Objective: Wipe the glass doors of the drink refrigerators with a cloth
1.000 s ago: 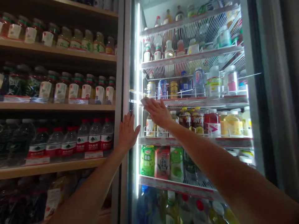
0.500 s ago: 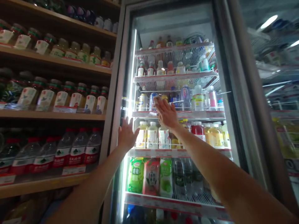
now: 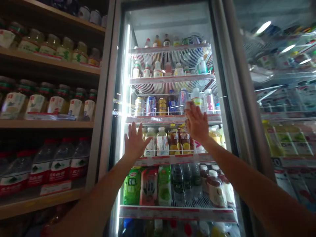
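Both my hands are raised against the glass door (image 3: 172,184) of a lit drinks fridge. My left hand (image 3: 135,142) is open, fingers spread flat on the glass near the left side, in front of pale bottled drinks (image 3: 161,141). My right hand (image 3: 196,123) is also open and flat on the glass further right, at the height of the shelf (image 3: 158,119) carrying cans (image 3: 151,105) and small bottles. Neither hand holds anything. Green and red cartons (image 3: 148,186) stand on the shelf below.
Wooden shelves (image 3: 46,124) on the left hold rows of labelled jars and, lower down, water bottles (image 3: 59,161) with red labels. A second glass-fronted fridge (image 3: 283,115) stands to the right, its door frame (image 3: 237,98) beside my right arm.
My right hand has slid right along the glass, from the left edge to the middle-right. The left hand moved slightly right, off the frame onto the glass. The view shifted so the fridge looks further off.
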A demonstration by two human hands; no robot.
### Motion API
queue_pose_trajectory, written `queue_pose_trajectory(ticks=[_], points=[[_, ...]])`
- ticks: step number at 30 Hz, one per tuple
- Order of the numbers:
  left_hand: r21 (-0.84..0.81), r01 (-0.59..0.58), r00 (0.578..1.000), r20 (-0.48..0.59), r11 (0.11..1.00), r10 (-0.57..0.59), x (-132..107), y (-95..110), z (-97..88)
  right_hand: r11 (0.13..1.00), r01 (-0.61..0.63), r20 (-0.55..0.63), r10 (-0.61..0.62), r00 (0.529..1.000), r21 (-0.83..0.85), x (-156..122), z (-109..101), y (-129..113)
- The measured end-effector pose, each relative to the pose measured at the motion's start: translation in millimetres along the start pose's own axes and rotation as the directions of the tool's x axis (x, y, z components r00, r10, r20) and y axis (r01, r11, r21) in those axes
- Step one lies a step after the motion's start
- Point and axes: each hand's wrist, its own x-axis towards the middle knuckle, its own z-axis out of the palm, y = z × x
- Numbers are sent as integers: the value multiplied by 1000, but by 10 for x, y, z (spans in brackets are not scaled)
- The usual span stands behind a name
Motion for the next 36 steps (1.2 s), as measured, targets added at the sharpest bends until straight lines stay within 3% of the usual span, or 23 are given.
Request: queue_pose_trajectory(ticks=[3,5,7,10,12,13,15,18,21,23,25,27,28,30,33,35,36], points=[[47,-58,998,-13,997,58,10,68,-22,956,-291,-95,286,953,-43,-12,-124,570],[48,-150,989,0,988,150,26,201,-30,928,-371,-120,363,924,-44,-54,-148,687],[22,-201,979,27,979,201,41,361,-32,950,-310,-102,305,947,-40,-130,-115,569],[8,-183,983,16,983,183,49,519,-17,1000,2,-14,-2,1000,4,-270,-40,272],[18,-178,984,-2,984,178,47,530,4,988,150,31,-151,988,43,-344,-37,248],[19,-184,983,-5,983,185,46,516,17,989,141,33,-143,989,46,-371,-55,318],[11,-199,980,-15,980,200,45,476,46,999,-26,-12,27,1000,18,-402,-112,572],[-13,-206,978,-25,979,205,50,451,79,960,-280,-113,278,954,1,-410,-175,871],[-23,-189,982,-10,982,189,60,476,79,979,-203,-109,204,973,24,-444,-137,609],[-23,-189,982,-11,982,188,59,484,67,999,-29,-56,31,998,46,-501,-70,178],[-24,-205,979,-29,979,204,40,459,61,983,167,-7,-167,986,79,-569,-10,-224],[-22,-236,971,-41,972,235,-4,395,74,953,287,10,-289,957,100,-642,9,-392],[-21,-255,967,-38,967,254,-36,353,89,952,291,8,-293,956,96,-682,-1,-359],[-23,-293,956,-15,956,293,-110,269,133,981,183,-14,-182,983,63,-763,-46,-95],[-41,-338,941,7,940,338,-205,197,200,991,-134,-111,133,985,3,-842,-103,406],[-44,-329,944,7,943,330,-232,196,224,967,-253,-158,250,955,-2,-865,-98,488],[-43,-319,948,8,947,320,-237,205,229,966,-257,-153,255,955,6,-874,-83,415]])
